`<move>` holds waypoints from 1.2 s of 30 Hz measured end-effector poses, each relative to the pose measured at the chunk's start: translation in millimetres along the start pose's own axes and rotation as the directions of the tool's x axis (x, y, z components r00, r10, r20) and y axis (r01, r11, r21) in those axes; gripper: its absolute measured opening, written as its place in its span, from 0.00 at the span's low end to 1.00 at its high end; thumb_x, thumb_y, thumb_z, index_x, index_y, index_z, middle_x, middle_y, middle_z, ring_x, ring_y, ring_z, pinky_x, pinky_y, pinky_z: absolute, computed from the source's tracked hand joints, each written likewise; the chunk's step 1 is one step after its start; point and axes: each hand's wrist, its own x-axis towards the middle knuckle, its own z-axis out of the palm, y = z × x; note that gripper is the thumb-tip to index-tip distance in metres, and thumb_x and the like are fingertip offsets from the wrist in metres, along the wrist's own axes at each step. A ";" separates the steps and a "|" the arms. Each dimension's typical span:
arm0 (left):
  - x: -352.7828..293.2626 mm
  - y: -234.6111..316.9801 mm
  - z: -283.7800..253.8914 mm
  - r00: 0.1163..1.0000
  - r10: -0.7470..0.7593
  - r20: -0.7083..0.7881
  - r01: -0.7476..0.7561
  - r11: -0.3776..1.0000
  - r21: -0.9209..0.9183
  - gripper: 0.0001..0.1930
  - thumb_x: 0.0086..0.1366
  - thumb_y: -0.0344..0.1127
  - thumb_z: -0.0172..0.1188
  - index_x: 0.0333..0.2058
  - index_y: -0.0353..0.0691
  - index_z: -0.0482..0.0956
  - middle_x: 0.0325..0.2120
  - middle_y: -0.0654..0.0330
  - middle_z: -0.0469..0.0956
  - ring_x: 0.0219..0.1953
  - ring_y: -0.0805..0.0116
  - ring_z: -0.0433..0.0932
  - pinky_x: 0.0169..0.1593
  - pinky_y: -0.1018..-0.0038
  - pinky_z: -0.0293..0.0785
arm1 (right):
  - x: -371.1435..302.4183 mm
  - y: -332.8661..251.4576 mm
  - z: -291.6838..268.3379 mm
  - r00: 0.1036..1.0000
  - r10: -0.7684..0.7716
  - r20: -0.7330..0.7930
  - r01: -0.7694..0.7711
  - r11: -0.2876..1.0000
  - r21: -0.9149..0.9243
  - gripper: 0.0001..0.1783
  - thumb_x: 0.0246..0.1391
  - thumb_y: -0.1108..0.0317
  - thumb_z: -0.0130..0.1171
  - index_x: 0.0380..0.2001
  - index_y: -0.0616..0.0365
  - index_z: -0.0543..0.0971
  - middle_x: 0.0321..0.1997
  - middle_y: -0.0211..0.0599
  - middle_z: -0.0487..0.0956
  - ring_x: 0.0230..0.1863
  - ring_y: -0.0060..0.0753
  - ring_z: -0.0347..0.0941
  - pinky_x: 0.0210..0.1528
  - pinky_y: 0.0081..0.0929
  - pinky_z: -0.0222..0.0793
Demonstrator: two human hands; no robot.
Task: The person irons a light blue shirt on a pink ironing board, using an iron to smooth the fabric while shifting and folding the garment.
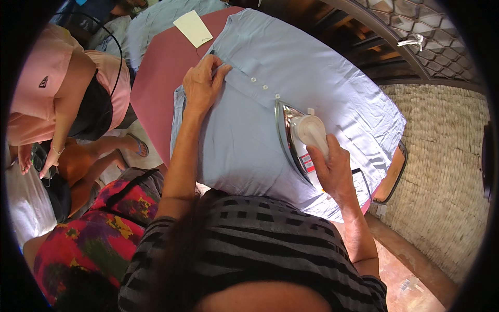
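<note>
A light blue button-up shirt [234,135] lies spread over a reddish ironing board [156,88], with a few white buttons along its front strip. In my right hand [335,169] is the pale handle of a clothes iron [291,117]. Its shiny soleplate edge rests on the shirt just below the lowest visible button, pointing away from me. My left hand [204,86] is at the far left part of the shirt, fingers curled and pinching the cloth near the strip's edge. A small dark bit shows just beyond its fingertips.
A cream card [193,28] with a thin string lies at the board's far end. To the left sit people, one in a pink top [41,78], another in bright patterned clothing [93,234]. A metal grille [431,36] and woven matting [436,156] stand on the right.
</note>
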 end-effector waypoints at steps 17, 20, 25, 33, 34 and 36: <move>5.4 4.0 -1.7 0.994 -0.108 0.036 0.108 0.994 -0.007 0.14 0.60 0.44 0.67 0.31 0.40 0.76 0.24 0.58 0.79 0.24 0.57 0.77 0.30 0.66 0.70 | 7.3 -26.8 20.5 0.990 0.126 0.061 -0.132 0.985 0.115 0.19 0.64 0.59 0.57 0.41 0.67 0.70 0.31 0.55 0.81 0.31 0.47 0.82 0.33 0.35 0.74; -0.1 0.9 0.1 0.997 -0.080 -0.008 0.080 0.997 -0.003 0.14 0.60 0.44 0.67 0.31 0.40 0.76 0.23 0.58 0.79 0.23 0.58 0.76 0.30 0.65 0.69 | 20.3 -38.4 29.3 0.987 0.110 0.117 -0.125 0.984 0.125 0.21 0.64 0.57 0.57 0.41 0.68 0.70 0.29 0.55 0.81 0.29 0.48 0.81 0.32 0.36 0.73; 2.3 -1.1 -0.3 0.998 -0.019 -0.062 0.018 1.000 -0.011 0.13 0.58 0.42 0.68 0.27 0.42 0.76 0.20 0.60 0.78 0.21 0.59 0.76 0.27 0.66 0.66 | 10.2 -42.8 24.1 0.983 0.095 0.158 -0.109 0.990 0.085 0.20 0.65 0.55 0.56 0.38 0.66 0.69 0.27 0.55 0.80 0.28 0.52 0.80 0.31 0.40 0.71; 1.4 -3.1 -3.2 0.999 -0.033 -0.014 0.032 0.998 -0.047 0.14 0.60 0.45 0.67 0.29 0.42 0.76 0.20 0.60 0.77 0.23 0.60 0.76 0.30 0.66 0.68 | 18.6 -51.9 32.8 0.997 0.078 0.026 -0.080 0.992 0.099 0.18 0.66 0.57 0.53 0.39 0.66 0.68 0.28 0.55 0.80 0.32 0.52 0.82 0.33 0.38 0.73; 0.4 -2.6 -2.8 0.999 -0.036 -0.005 0.036 0.998 -0.053 0.13 0.60 0.44 0.67 0.29 0.42 0.76 0.20 0.60 0.77 0.23 0.60 0.76 0.30 0.66 0.68 | 21.9 -52.2 36.8 0.997 0.076 0.028 -0.079 0.990 0.115 0.18 0.67 0.58 0.53 0.39 0.66 0.68 0.28 0.55 0.80 0.32 0.51 0.82 0.33 0.37 0.73; 0.4 -2.7 -2.1 0.998 -0.033 -0.048 0.029 0.995 -0.090 0.13 0.60 0.44 0.67 0.29 0.42 0.76 0.21 0.60 0.77 0.23 0.60 0.76 0.31 0.66 0.67 | 21.7 -56.0 41.7 0.994 0.100 0.050 -0.104 0.991 0.088 0.18 0.67 0.58 0.53 0.39 0.66 0.67 0.29 0.55 0.80 0.33 0.51 0.82 0.33 0.37 0.74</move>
